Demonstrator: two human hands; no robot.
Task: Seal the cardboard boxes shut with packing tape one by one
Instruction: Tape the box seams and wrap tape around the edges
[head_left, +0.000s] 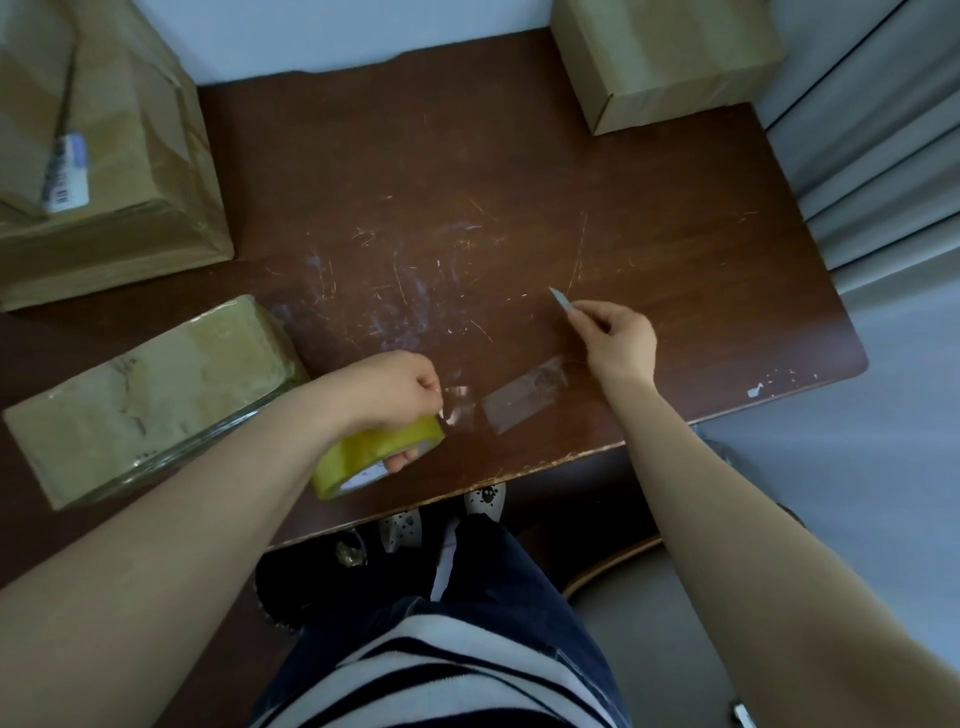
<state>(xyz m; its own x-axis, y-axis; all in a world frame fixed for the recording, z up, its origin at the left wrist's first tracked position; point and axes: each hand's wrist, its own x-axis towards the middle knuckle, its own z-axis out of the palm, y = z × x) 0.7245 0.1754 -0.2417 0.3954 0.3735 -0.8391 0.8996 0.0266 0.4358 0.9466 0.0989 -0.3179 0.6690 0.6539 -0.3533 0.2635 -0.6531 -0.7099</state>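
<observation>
Gripping yellow packing-tape roll (363, 460) near front edge of dark brown wooden tabletop (519, 208), left hand (395, 389) curls fingers round it; right hand (618, 343) pinches small grey blade (562, 303). Clear tape strip (524, 397) between hands: light, floppy, sticky, likely self-clinging; hold by ends.

Dim, soft, even light (wide-angle bending at edges), faint glare on tape (524, 397).

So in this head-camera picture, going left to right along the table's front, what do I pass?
Taped box → yellow tape roll → clear tape strip → right hand with its small blade.
</observation>
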